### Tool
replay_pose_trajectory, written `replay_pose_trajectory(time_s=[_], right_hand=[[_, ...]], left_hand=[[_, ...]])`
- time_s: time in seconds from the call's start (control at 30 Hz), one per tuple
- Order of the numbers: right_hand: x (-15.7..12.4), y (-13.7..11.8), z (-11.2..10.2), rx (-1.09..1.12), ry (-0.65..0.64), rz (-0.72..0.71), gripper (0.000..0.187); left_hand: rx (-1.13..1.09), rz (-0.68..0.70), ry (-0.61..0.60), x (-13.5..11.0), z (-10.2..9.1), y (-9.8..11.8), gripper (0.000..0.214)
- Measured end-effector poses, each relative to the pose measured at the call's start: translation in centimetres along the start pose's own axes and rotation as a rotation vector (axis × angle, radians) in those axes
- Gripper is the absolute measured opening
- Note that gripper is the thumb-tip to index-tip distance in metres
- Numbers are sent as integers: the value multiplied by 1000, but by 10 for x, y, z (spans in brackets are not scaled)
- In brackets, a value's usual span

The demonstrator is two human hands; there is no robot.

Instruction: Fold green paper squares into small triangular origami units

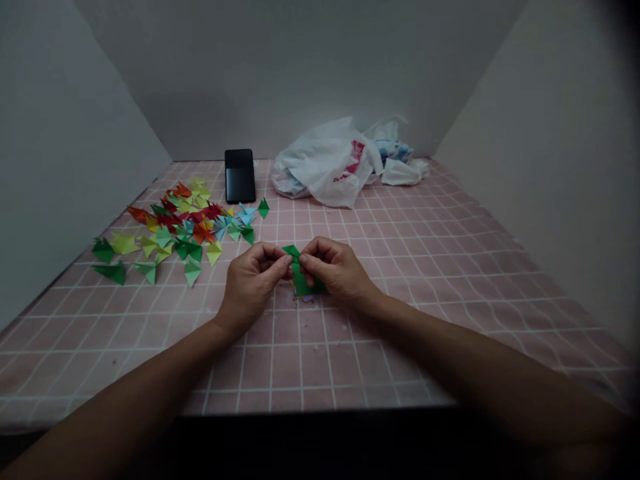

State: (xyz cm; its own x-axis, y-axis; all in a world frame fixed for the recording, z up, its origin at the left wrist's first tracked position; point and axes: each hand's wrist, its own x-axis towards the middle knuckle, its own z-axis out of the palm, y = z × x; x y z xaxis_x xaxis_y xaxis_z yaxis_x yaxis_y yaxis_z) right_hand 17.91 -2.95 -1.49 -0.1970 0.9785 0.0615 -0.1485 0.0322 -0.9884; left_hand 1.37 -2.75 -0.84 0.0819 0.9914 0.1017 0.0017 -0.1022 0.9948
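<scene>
Both hands meet over the middle of the pink checked table (400, 293). My left hand (253, 283) and my right hand (335, 270) each pinch a small piece of green paper (300, 277) between thumb and fingers, with the paper partly folded and held just above the table. A few more small paper pieces lie under the green one, mostly hidden by my right hand. To the left lies a pile of several folded paper triangles (180, 230) in green, yellow, red, orange and blue.
A black phone (239, 175) lies flat at the back, just beyond the triangle pile. White plastic bags (335, 163) with something inside sit at the back centre. Grey walls close in the table on the left, back and right.
</scene>
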Motion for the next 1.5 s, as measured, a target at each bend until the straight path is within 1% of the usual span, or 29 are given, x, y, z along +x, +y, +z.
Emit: replay_pose_trajectory(time_s=[0.23,0.47,0.6,0.7,0.83,1.17,1.37,1.5], right_hand=[[-2,-4,-1,-49,3,0,23],[-1,-4,-2,-54,-34,7,21],[-1,-6,-2,-81,-31,22,19],[0,-6,-3,-110,-29,33,18],[1,-5,-5,-122,-33,40,17],[-1,-6,-3,-54,-79,71,23],[0,-6,-5,14,-61,104,26],[0,-5,-5,43,-63,108,26]], left_hand=[[55,22,2,-1,0,1,16],[65,20,13,-1,0,0,15],[141,83,38,-1,0,-1,13],[155,101,18,0,-1,-3,13],[130,70,-16,1,-3,-4,15],[56,36,3,0,-2,0,16],[-135,1,-46,2,-2,-1,24],[-146,-17,-57,3,-3,-3,29]])
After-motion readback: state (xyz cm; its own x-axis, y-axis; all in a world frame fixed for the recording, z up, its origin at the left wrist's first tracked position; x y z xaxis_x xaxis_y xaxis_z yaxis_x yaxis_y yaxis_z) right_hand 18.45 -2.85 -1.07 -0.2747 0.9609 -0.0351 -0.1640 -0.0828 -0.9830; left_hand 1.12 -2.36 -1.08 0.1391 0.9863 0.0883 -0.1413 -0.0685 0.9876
